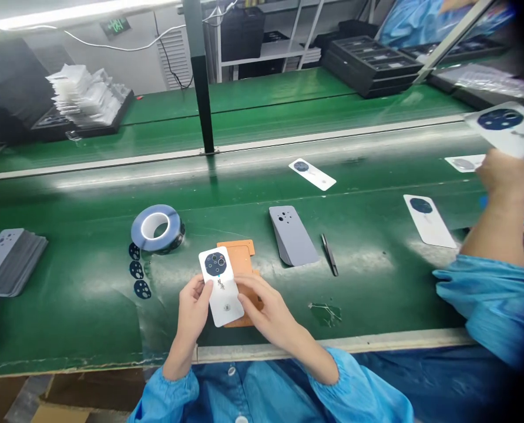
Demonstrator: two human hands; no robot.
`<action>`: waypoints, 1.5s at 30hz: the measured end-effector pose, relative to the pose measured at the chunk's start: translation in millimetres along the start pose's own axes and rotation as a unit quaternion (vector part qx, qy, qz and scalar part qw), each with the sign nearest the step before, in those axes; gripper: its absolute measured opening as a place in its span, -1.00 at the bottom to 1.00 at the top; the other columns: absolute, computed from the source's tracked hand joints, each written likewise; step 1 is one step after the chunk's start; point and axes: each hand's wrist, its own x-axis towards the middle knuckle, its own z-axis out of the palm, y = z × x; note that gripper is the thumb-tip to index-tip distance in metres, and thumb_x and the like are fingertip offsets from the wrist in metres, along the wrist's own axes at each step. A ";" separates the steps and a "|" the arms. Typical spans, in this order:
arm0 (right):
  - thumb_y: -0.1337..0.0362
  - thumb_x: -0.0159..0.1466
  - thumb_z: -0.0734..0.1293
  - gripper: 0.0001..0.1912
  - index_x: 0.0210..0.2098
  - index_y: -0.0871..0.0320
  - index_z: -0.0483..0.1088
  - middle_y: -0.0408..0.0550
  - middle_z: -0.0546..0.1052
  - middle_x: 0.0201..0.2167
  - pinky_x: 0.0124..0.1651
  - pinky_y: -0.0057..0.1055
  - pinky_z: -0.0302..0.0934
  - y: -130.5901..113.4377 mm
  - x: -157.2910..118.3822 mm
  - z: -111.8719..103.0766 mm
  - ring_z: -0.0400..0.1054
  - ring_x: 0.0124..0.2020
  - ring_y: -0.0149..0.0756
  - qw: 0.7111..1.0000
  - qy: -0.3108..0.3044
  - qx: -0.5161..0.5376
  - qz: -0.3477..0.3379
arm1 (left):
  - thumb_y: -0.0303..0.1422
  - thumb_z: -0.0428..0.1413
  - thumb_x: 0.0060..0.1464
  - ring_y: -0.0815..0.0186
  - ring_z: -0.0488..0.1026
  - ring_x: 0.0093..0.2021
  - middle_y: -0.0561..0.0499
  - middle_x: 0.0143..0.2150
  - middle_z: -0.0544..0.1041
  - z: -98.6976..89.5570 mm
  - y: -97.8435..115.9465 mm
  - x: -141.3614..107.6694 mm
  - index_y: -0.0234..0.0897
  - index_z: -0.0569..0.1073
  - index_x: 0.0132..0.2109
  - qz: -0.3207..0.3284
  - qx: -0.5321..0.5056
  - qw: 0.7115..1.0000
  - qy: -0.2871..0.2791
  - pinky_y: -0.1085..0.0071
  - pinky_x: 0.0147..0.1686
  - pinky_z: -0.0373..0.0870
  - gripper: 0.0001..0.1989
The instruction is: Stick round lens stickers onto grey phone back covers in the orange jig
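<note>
Between my two hands is a white phone back cover (pixel 227 302) with a dark round camera patch at its top. My left hand (pixel 192 308) grips its left edge, thumb on the face. At its right edge, my right hand (pixel 273 311) pinches the cover with thumb and fingers. Under it lies an orange plate (pixel 239 255), partly hidden by the cover and my right hand. A stack of grey phone panels (pixel 294 238) sits to the right, with black tweezers (pixel 329 255) beside it. Left of the plate stands a roll of blue tape (pixel 167 232) carrying dark camera-shaped stickers (pixel 136 270).
More grey panels (pixel 13 261) are piled at the far left. White covers (pixel 312 174) (pixel 429 222) lie on the green bench (pixel 90 329). At right, a co-worker's hand (pixel 509 176) holds another white cover. Black trays (pixel 372 64) and a post (pixel 202 88) stand behind.
</note>
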 end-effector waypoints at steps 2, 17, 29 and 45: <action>0.26 0.40 0.27 -0.65 0.17 0.03 0.38 0.05 0.53 0.08 0.11 -0.09 0.43 1.9 0.9 0.9 0.47 0.05 -0.14 1.000 0.004 0.014 0.025 | -0.12 0.23 0.11 0.14 0.60 -0.16 -0.15 -0.15 0.66 -0.4 1.3 -0.1 -0.33 0.56 -0.13 -0.002 -0.030 1.000 0.004 0.30 -0.13 0.50 -0.65; 0.41 0.24 0.35 -0.55 0.13 0.31 0.42 0.06 0.66 -0.22 -0.19 -0.40 0.39 18.9 240.8 -46.4 0.52 -0.36 -0.33 0.980 0.069 -0.127 0.135 | -0.12 0.20 0.14 -0.18 0.07 0.45 -0.26 0.44 0.19 -85.5 -2.6 -25.3 -0.18 0.31 0.32 0.170 0.306 0.858 0.375 -0.20 0.38 0.04 -0.36; 0.32 0.24 0.38 -0.57 0.10 0.31 0.47 0.34 0.44 0.19 0.30 0.00 0.12 30.9 247.7 -24.4 0.35 0.20 0.09 0.976 0.029 -0.207 0.068 | 0.05 0.29 -0.06 -0.07 0.61 0.02 -0.36 0.10 0.58 -114.0 -30.6 -19.8 -0.39 0.41 0.20 -0.043 -0.077 0.979 0.182 0.12 -0.01 0.57 -0.20; 0.33 0.26 0.35 -0.44 0.26 0.09 0.36 0.11 0.46 0.22 0.10 -0.10 0.38 -12.0 194.8 98.3 0.45 0.10 -0.10 0.985 -0.173 0.004 -0.022 | -0.05 0.39 -0.15 -0.04 0.67 -0.13 -0.33 0.06 0.60 -101.2 -24.8 -18.0 -0.39 0.45 0.09 -0.011 -0.201 0.961 0.189 0.24 -0.22 0.57 -0.27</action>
